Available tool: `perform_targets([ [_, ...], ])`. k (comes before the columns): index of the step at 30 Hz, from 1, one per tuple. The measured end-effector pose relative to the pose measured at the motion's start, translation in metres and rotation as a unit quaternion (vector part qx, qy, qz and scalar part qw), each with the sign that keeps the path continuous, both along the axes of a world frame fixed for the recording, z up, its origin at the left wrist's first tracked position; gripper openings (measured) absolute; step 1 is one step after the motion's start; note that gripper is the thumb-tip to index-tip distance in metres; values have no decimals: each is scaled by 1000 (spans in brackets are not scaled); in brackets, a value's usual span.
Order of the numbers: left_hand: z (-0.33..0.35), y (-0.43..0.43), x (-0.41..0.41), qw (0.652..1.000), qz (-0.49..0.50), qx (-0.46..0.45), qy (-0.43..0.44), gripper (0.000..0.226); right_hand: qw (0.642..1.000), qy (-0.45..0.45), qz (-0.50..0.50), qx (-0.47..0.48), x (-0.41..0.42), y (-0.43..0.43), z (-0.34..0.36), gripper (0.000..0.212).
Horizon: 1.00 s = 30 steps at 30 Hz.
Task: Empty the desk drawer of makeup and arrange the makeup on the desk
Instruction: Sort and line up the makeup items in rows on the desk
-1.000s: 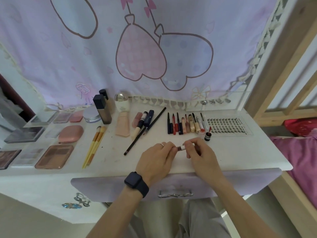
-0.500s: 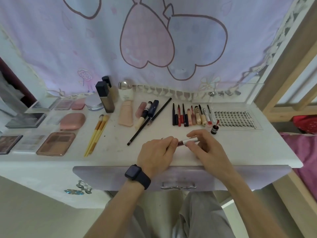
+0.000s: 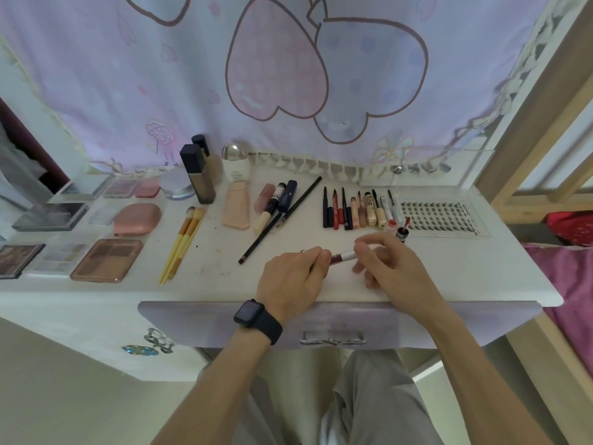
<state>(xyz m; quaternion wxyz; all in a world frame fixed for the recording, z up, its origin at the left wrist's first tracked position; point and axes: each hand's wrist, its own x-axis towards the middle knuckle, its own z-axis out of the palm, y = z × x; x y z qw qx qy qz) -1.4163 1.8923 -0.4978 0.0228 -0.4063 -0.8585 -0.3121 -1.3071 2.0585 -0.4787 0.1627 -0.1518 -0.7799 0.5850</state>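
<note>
Item: lip tube (image 3: pixel 342 256), pinched by your left hand (image 3: pixel 293 277) and right hand (image 3: pixel 383 263), just before the lash tray (image 3: pixel 439 218).

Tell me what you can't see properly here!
Head view only:
the tube: both ends hidden by the left hand and right hand.
the drawer: inside hidden behind its front.
the palette: cut off by the left edge.
the pencil row: labels too small to read.
</note>
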Motion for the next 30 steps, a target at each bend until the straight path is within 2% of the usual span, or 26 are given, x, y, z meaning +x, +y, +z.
perform_targets([
  [2, 0, 0, 1, 1000, 1, 0, -2, 47, 1000, -13, -10, 18, -1, 0, -3, 30],
  [5, 1, 1, 2, 1000, 2, -16, 5, 49, 1000, 10, -1, -1, 1, 3, -8, 13],
  [8, 1, 1, 1, 1000, 4, -5, -2, 48, 999, 32, 21, 3, 5, 6, -6, 25],
  [11, 0, 0, 1, 1000, 3, -5, 4, 49, 1000, 7, 21, 5, 2, 2, -3, 15],
  [13, 0, 0, 2, 1000, 3, -5, 6, 48, 1000, -10, 6, 11, 0, 0, -4, 19],
  [16, 0, 1, 2, 1000, 6, -14, 8, 48, 1000, 4, 2, 5, 1, 1, -8, 14],
  [19, -1, 1, 1, 1000, 11, -10, 7, 46, 1000, 12, 21, 10, 5, 5, -9, 23],
  [22, -2, 1, 1, 1000, 12, -3, 13, 45, 1000, 7, 21, 20, 3, 3, -6, 17],
  [24, -3, 1, 1, 1000, 12, -2, 13, 45, 1000, 0, 1, 21, 0, -1, -5, 6],
  [30, -3, 2, 0, 1000, 17, -6, 13, 46, 998, 52, -25, 1, 5, 1, -10, 18],
])
